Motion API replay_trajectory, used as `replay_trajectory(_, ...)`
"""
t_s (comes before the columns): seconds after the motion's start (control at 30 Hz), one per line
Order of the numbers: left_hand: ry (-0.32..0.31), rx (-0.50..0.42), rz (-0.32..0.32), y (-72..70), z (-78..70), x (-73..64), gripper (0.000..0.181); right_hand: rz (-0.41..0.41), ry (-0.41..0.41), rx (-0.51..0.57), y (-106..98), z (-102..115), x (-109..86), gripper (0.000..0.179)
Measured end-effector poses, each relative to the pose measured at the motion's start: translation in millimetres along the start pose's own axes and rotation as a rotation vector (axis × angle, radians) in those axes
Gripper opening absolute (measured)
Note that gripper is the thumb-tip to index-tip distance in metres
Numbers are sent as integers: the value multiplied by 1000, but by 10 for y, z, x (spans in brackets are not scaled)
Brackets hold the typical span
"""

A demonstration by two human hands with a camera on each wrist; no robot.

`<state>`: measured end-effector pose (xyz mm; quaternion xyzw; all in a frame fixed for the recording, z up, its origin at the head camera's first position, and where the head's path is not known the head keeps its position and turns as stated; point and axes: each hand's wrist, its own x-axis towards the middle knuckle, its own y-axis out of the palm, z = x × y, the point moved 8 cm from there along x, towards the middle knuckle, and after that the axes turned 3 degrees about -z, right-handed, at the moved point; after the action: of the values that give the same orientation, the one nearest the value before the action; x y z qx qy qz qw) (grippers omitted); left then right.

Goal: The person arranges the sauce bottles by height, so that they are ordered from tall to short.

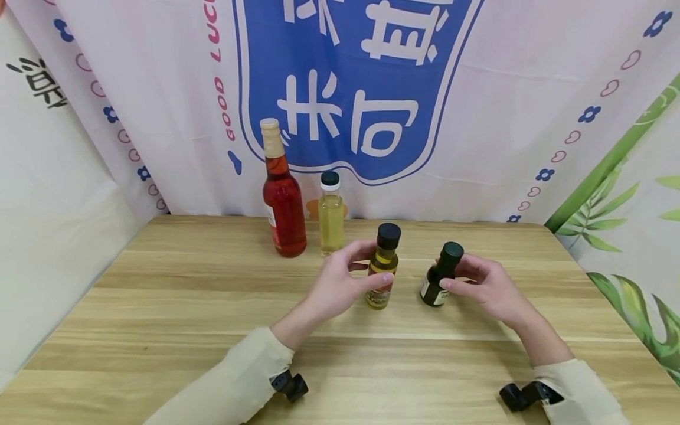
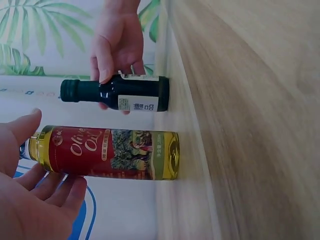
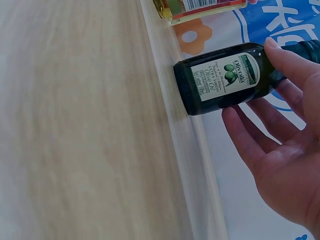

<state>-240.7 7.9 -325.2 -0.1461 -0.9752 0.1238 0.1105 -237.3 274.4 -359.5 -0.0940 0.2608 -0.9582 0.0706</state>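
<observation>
My left hand (image 1: 340,280) is around a clear bottle of yellow olive oil (image 1: 379,298) with a black cap and a red label. Its thumb lies in front and the fingers curl behind; in the left wrist view they are at the olive oil bottle's neck end (image 2: 100,152). To the right, my right hand (image 1: 491,289) holds a small dark green olive oil bottle (image 1: 432,289) between thumb and fingers. Its white label (image 3: 225,76) shows in the right wrist view. Both bottles stand upright on the wooden table, a short gap between them.
A tall bottle of red liquid (image 1: 287,212) stands at the back, left of my left hand. Beside it is a clear bottle of pale yellow liquid (image 1: 332,221) with a dark cap. A printed curtain (image 1: 478,118) hangs behind the table (image 1: 175,283).
</observation>
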Motion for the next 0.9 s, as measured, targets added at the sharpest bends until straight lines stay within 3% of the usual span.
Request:
replay_trajectory(0.27,1,24,-41,-1,-8,22,53,3,-19,-4,0,43,14,43)
replay_trajectory(0.9,11,64,-46,25,-7,6,52,8,-30,2,11,53,-3,43)
